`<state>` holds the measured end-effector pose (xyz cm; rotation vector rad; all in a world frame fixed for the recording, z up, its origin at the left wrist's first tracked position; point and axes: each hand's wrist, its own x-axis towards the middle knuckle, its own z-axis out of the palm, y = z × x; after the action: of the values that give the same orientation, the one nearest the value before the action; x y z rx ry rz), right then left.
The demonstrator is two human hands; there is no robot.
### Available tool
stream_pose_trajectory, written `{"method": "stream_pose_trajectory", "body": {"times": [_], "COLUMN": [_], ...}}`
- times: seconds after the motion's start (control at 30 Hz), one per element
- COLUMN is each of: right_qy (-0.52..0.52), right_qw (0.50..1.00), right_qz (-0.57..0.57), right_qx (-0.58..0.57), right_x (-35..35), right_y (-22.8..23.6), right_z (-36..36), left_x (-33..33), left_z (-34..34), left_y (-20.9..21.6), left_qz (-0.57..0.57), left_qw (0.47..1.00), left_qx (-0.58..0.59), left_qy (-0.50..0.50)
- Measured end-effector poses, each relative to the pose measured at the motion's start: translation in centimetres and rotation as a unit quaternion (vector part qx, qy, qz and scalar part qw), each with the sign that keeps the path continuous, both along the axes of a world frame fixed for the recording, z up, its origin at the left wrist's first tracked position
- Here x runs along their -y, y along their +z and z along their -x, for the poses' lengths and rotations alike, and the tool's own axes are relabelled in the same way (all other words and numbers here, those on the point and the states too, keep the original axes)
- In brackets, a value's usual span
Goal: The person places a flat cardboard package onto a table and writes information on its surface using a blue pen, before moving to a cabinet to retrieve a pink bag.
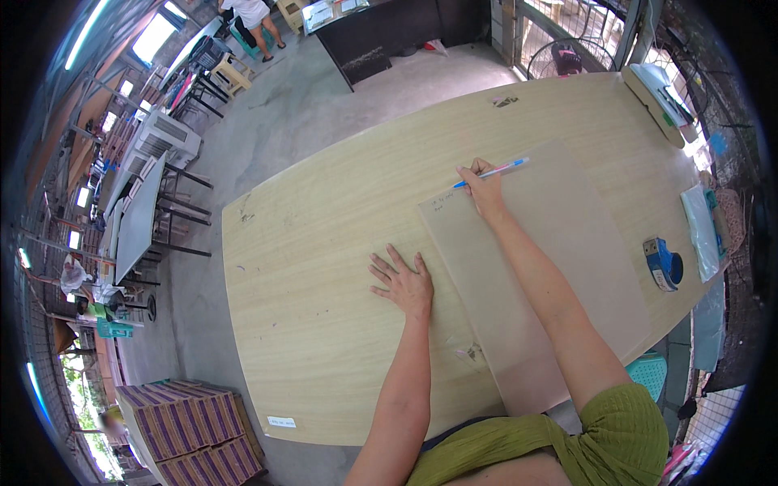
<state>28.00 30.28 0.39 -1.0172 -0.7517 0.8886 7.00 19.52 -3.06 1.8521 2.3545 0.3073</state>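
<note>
My right hand (484, 188) pinches a blue-and-white pen (512, 166), its blue tip pointing left over the far left part of a large brown paper sheet (559, 235). A few small handwritten marks show at that corner, just left of the pen tip. Whether the tip touches the paper I cannot tell. My left hand (401, 281) lies flat with spread fingers on the bare wooden tabletop (324, 275), left of the sheet and apart from it. My right forearm crosses over the sheet.
A blue tape measure (663, 264) lies right of the sheet. Plastic packets (699, 231) sit along the table's right edge, and a boxy item (660, 101) at its far right corner. Stacked cartons (190, 429) stand on the floor at left. Another person (254, 18) stands far off.
</note>
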Motion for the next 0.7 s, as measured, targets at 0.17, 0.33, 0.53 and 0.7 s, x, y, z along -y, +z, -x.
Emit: {"method": "stream_pose_trajectory", "body": {"times": [0.17, 0.33, 0.53, 0.7], "right_qy": [0.001, -0.017, -0.005, -0.007], "right_qw": [1.000, 0.993, 0.961, 0.958], "right_qz": [-0.003, 0.027, 0.067, 0.062], "right_qx": [0.015, 0.112, 0.268, 0.282], "right_x": [-0.2, -0.1, 1.2, 1.2], "right_y": [-0.3, -0.6, 1.2, 1.0], "right_z": [0.0, -0.3, 2.5, 1.7], "left_x": [0.0, -0.1, 0.0, -0.1], "left_z": [0.1, -0.2, 0.4, -0.1], "left_y": [-0.1, -0.2, -0.2, -0.2], "left_qz": [-0.003, -0.001, -0.005, -0.001], "left_qw": [1.000, 1.000, 1.000, 1.000], "left_qx": [-0.001, 0.002, -0.004, 0.007], "left_qy": [0.000, -0.002, 0.004, -0.002]}}
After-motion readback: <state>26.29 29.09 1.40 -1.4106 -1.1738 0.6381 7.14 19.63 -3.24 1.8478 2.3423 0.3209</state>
